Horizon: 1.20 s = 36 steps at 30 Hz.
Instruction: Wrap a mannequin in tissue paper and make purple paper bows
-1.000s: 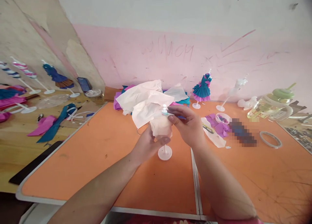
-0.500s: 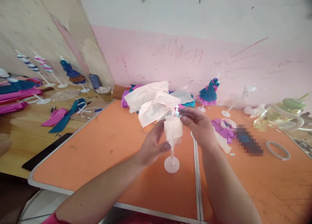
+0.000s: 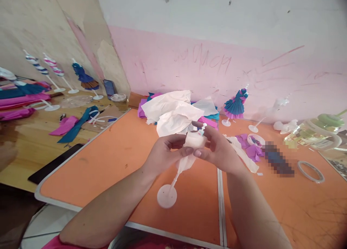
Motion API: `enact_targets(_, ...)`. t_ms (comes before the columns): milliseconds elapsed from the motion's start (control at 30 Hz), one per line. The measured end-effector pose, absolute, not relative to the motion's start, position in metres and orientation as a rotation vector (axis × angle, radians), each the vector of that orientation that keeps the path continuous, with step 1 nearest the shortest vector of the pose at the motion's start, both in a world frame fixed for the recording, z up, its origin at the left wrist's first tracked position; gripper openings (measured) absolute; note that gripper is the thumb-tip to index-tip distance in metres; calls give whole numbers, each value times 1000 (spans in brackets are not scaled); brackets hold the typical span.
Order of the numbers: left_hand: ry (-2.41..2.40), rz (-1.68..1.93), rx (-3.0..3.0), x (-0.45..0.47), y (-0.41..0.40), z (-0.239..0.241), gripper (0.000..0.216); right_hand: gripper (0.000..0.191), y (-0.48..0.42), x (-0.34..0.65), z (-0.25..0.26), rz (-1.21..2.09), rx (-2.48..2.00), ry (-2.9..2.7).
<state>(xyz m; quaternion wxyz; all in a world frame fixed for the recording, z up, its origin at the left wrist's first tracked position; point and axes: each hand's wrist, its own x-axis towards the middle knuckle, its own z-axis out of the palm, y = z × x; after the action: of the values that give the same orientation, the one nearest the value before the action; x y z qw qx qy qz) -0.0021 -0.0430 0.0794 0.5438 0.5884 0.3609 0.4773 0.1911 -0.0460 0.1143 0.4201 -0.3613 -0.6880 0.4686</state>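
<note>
Both my hands hold a small white plastic stand wrapped in white crepe paper (image 3: pixel 193 140) above the orange table (image 3: pixel 114 158). My left hand (image 3: pixel 162 155) grips the paper bundle from the left, fingers curled round it. From the right, my right hand (image 3: pixel 217 149) pinches the bundle near its top, where a small blue-and-white tip shows. The stand is tilted, its round white base (image 3: pixel 166 196) swung down to the left, toward me.
A heap of white, purple and teal crepe paper (image 3: pixel 173 111) lies behind my hands. A finished teal-and-pink paper dress on a stand (image 3: pixel 236 103), a tape ring (image 3: pixel 310 170), a clear jug (image 3: pixel 311 135) stand to the right. More dresses and paper strips (image 3: pixel 73 126) lie on the wooden table left.
The stand has tipped from upright to tilted, its base swinging down-left toward me. My hands have closed in tighter round the paper bundle. The view shifted slightly left.
</note>
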Motion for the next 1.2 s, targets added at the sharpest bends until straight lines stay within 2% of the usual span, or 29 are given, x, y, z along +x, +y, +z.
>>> enact_targets(133, 869, 1202, 1493, 9, -54, 76, 37, 47, -42, 191, 113, 1295, -915, -1630)
enact_targets(267, 831, 1418, 1608, 21, -64, 68, 67, 46, -33, 204, 109, 1336, -827, -1594)
enact_targets(300, 871, 1423, 1655, 22, -66, 67, 65, 46, -32, 207, 109, 1342, -797, -1602)
enact_targets(467, 916, 1467, 2000, 17, -62, 65, 24, 46, -37, 224, 114, 1338, -691, -1711)
enact_targets(667, 803, 1754, 2424, 8, -52, 53, 27, 35, -44, 235, 119, 1249, -690, -1830)
enact_targets(833, 756, 1796, 2496, 3, -52, 55, 23, 21, -47, 229, 121, 1218, -536, -1872)
enact_targets(1033, 767, 1706, 2364, 7, -56, 61, 18, 33, -45, 227, 122, 1192, -552, -1946)
enact_targets(1200, 828, 1351, 2047, 10, -59, 72, 5, 39, -36, 227, 112, 1409, -566, -1870)
